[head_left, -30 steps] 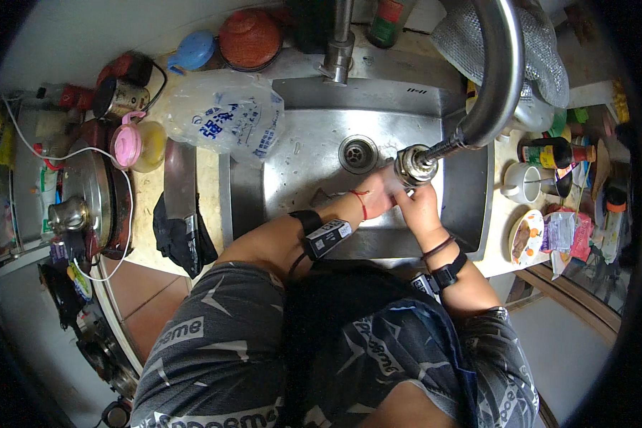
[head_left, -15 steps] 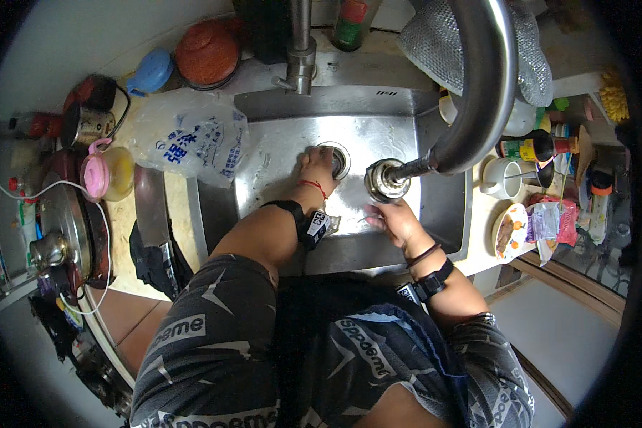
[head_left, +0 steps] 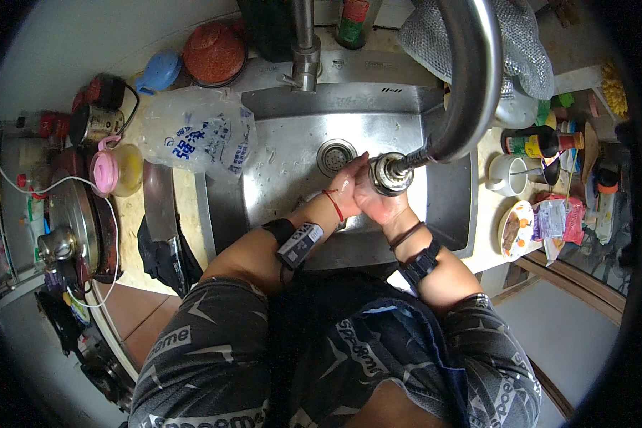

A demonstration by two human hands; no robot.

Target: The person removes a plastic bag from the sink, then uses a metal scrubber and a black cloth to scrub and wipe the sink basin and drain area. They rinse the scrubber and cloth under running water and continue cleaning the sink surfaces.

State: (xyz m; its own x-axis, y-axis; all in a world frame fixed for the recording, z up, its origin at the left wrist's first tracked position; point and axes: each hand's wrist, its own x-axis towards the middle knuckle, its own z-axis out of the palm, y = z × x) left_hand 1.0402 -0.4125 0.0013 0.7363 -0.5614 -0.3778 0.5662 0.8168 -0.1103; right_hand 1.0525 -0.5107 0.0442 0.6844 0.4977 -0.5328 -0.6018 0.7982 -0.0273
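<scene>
Both hands are together over the steel sink (head_left: 271,196), right by the faucet's spray head (head_left: 391,175). My left hand (head_left: 346,187) reaches in from the left, its fingers stretched out toward the spray head and nothing in them. Against it lies my right hand (head_left: 379,205), palm turned up and bare; the spray head covers part of its fingers. The hands touch at their sides. Just beyond my left hand, the round drain strainer (head_left: 335,157) shows in the sink floor. Whether water is running is hard to make out.
A clear plastic bag (head_left: 200,135) hangs over the sink's left rim, near a cleaver (head_left: 160,203) and a pink-lidded jar (head_left: 107,171). To the right stand a white mug (head_left: 508,175), a plate of food (head_left: 515,230) and a sauce bottle (head_left: 531,145). The curved faucet neck (head_left: 481,93) arches overhead.
My left hand has moved from the drain, uncovering the strainer, rightward to meet my right hand. My right hand has turned palm up and shifted slightly left beneath the spray head.
</scene>
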